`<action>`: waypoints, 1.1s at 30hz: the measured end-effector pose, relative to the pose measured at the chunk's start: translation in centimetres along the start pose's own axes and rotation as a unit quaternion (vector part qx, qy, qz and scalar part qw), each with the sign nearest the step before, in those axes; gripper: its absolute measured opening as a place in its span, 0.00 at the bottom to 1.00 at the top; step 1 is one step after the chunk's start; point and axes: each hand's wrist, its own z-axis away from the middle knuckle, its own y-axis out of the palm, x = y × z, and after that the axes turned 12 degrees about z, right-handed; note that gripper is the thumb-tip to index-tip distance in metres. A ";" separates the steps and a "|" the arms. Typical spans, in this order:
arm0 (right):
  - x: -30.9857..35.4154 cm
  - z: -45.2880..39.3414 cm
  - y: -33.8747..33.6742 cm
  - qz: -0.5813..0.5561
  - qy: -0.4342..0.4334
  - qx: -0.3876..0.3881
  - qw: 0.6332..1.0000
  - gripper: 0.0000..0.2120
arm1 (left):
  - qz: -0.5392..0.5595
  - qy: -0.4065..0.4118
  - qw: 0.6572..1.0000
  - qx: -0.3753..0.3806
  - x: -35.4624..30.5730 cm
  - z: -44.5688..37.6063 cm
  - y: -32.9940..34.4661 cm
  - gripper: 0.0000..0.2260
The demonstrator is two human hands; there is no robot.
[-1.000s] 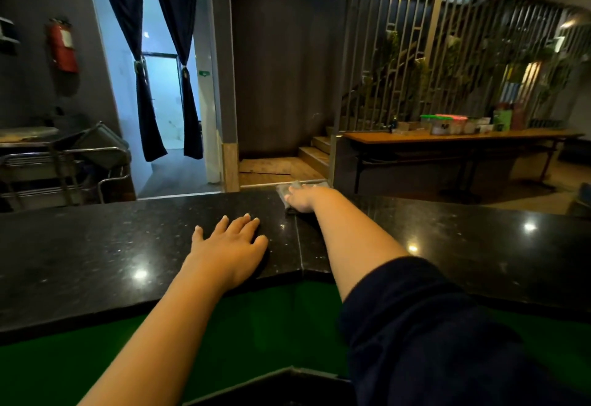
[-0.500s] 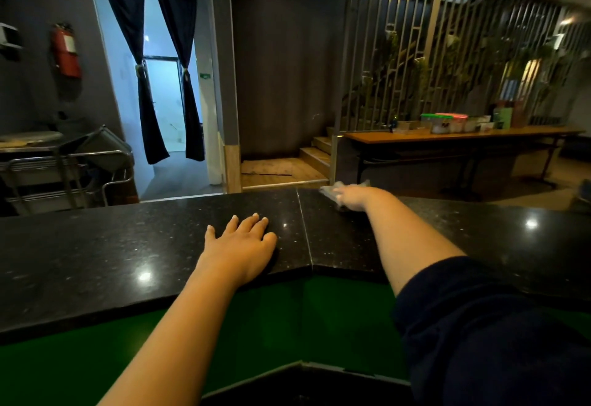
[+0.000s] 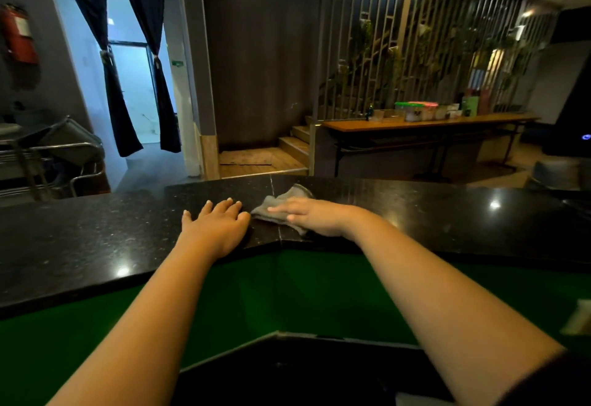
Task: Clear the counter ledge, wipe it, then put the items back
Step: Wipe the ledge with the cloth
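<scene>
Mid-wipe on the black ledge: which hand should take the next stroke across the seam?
Right. The right hand already lies flat on the grey cloth, which straddles the seam of the ledge. The left hand lies bare and flat beside it, likely just bracing.

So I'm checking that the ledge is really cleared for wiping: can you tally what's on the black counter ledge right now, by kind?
Cloths: 1, the grey cloth under the right hand, which presses it flat
Hands: 2, the right on the cloth, the left hand resting flat on the black counter ledge
Other items in view on it: 0
Total: 3
</scene>
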 end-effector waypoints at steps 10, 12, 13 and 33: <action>-4.9 1.8 -1.2 0.028 0.241 -0.020 0.970 0.23 | -0.004 0.104 0.994 0.040 -5.0 -0.3 1.7 0.24; -3.1 2.2 -0.9 0.039 0.190 -0.017 0.981 0.23 | -0.001 0.103 0.994 0.043 -4.6 -0.4 1.7 0.24; -2.5 3.0 -0.6 0.043 0.156 -0.017 0.987 0.23 | -0.003 0.106 0.993 0.043 -4.5 -0.5 1.7 0.23; 0.0 10.0 1.2 -0.017 0.137 -0.089 0.986 0.18 | 0.030 0.105 0.993 0.032 -5.1 -0.3 1.7 0.21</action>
